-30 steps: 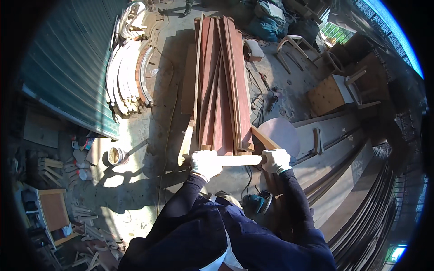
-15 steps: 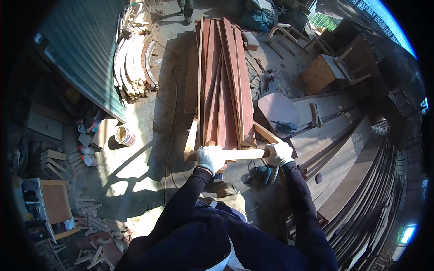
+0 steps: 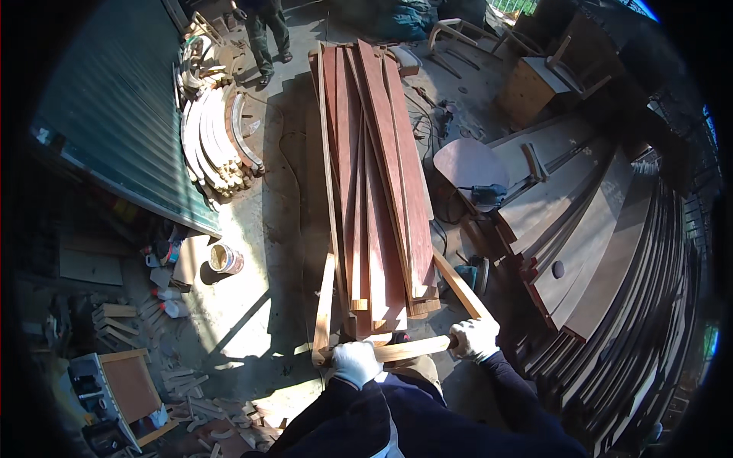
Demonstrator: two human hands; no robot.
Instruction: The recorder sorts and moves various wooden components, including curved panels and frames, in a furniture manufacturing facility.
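Observation:
Both my hands wear white work gloves and grip a wooden crossbar [image 3: 412,349] in front of my body. My left hand [image 3: 357,363] is wrapped round its left end. Its right end is in the grasp of my right hand [image 3: 475,340]. From beside my hands, two pale wooden side bars, left [image 3: 324,301] and right [image 3: 460,284], run forward to a long stack of reddish-brown boards [image 3: 385,191]. The boards lie lengthwise away from me, some slightly askew. Whatever bears the stack is mostly hidden beneath it.
Curved pale wooden pieces [image 3: 210,141] lie left, beside a green corrugated panel [image 3: 130,114]. An open bucket [image 3: 225,259] stands nearby. Another person [image 3: 265,34] stands at the far left. Right are a power tool [image 3: 487,195], a rounded board [image 3: 464,164] and many long planks [image 3: 611,305].
The crossbar and my gloved hands appear lower in view, closer to my body. The stack's near end also appears lower. More of the other person shows. Both hands keep their grip.

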